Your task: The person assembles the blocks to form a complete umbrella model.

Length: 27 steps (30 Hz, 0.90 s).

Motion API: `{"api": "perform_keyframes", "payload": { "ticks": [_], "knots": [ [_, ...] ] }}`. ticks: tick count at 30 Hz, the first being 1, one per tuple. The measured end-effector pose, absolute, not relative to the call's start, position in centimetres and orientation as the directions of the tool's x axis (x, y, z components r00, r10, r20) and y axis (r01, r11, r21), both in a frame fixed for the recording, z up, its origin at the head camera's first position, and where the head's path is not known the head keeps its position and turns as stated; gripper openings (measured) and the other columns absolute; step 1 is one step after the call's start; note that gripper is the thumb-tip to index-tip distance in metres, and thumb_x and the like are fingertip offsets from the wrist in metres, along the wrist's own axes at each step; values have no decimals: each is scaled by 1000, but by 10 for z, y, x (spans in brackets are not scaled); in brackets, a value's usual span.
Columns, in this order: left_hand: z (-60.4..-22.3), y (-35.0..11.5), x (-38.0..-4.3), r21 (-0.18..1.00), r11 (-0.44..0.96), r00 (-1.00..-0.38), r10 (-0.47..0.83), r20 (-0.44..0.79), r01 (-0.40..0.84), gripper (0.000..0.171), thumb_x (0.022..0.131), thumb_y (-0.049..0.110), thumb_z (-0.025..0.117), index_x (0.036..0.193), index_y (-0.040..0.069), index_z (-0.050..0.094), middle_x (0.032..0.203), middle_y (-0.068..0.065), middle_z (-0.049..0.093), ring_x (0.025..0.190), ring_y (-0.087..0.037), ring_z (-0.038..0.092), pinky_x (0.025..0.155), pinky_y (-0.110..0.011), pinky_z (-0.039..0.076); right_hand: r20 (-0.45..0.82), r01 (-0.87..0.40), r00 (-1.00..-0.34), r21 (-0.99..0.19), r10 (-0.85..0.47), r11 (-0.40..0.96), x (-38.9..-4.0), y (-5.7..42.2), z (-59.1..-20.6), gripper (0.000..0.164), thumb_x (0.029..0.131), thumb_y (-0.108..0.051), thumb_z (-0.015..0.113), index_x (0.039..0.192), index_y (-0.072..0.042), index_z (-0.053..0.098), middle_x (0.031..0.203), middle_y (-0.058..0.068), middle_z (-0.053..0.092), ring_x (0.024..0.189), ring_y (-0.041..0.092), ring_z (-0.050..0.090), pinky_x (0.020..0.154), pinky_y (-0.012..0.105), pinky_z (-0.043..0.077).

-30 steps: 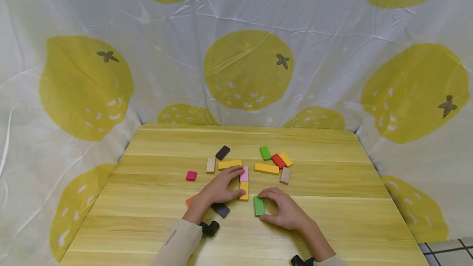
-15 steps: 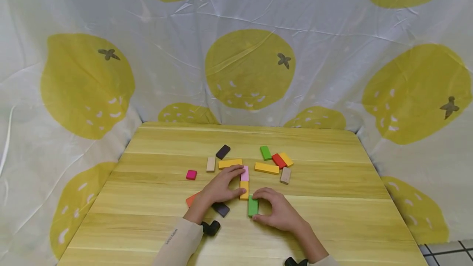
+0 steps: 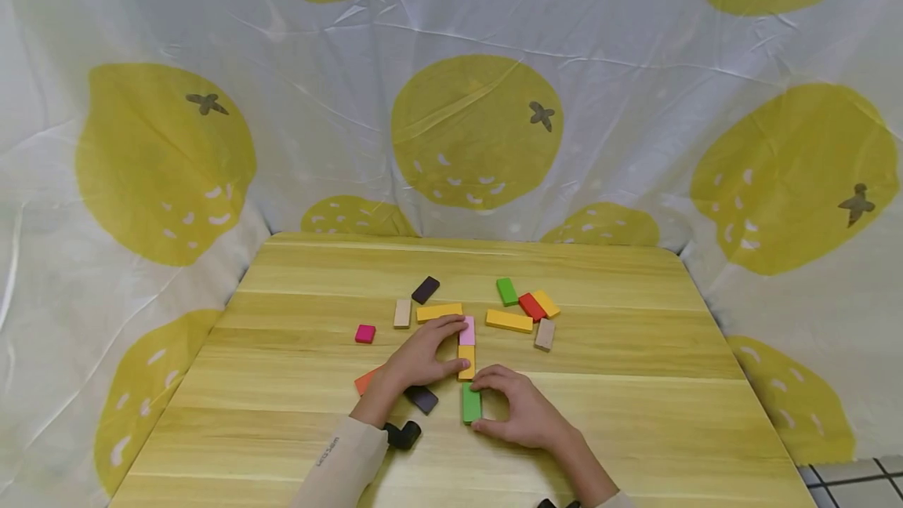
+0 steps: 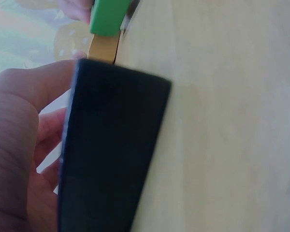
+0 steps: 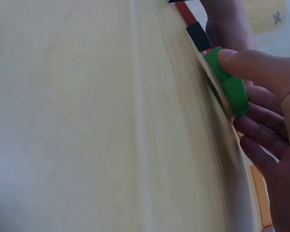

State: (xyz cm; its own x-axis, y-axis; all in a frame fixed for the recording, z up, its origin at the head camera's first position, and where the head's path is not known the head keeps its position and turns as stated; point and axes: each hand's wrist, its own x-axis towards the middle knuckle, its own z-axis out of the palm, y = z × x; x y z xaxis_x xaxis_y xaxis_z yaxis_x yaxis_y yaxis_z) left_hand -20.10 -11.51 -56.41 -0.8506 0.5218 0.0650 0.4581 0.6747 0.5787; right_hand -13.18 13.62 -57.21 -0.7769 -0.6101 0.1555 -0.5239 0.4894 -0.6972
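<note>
My right hand [image 3: 525, 410] pinches a green block [image 3: 471, 406] by its two ends between thumb and fingers. The block lies just nearer me than a yellow block [image 3: 470, 353], with a narrow gap between them. That yellow block sits end to end with a pink block [image 3: 469, 333], making a short straight row. My left hand [image 3: 418, 359] rests along the row, fingertips on the pink block and thumb on the yellow one. In the right wrist view, the thumb covers one end of the green block [image 5: 237, 92]. The left wrist view catches its lower end [image 4: 108, 19].
A dark block [image 3: 423, 400] and a partly hidden orange block [image 3: 364, 381] lie by my left wrist. Two long yellow blocks [image 3: 509, 321] lie behind the hands. Around them are a magenta block [image 3: 364, 334], a red block [image 3: 532, 306] and several others on the wooden table [image 3: 670, 414].
My right hand has slid the green block leftward and lately a little toward me, so it lines up with the yellow and pink row. My left hand keeps its place.
</note>
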Motion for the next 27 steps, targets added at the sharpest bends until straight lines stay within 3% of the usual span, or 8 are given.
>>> {"api": "perform_keyframes", "payload": {
  "ticks": [11,19,27],
  "knots": [
    [-565,-116,-202,580,667,-845,530,71,467,68,96,44,70,156,19,48,163,-2,43,151,-27,39,121,-50,37,171,-503,-801,-711,-574,491,-131,129,-574,45,81,-37,89,120,-22,73,130,-11,60,123,11,60,108,39,51],
    [-564,-118,-202,582,667,-842,536,59,466,68,96,43,70,156,19,47,163,-2,42,152,-27,38,122,-50,36,155,-477,-819,-720,-553,504,-133,127,-574,35,89,-37,82,119,-21,74,129,-10,61,122,11,60,107,39,52],
    [-565,-118,-203,578,659,-832,551,64,481,68,98,44,68,157,18,47,163,-2,42,151,-28,39,122,-51,36,150,-454,-835,-731,-529,509,-133,126,-575,34,88,-38,83,118,-23,74,126,-13,61,120,9,60,107,38,52]
  ]
}}
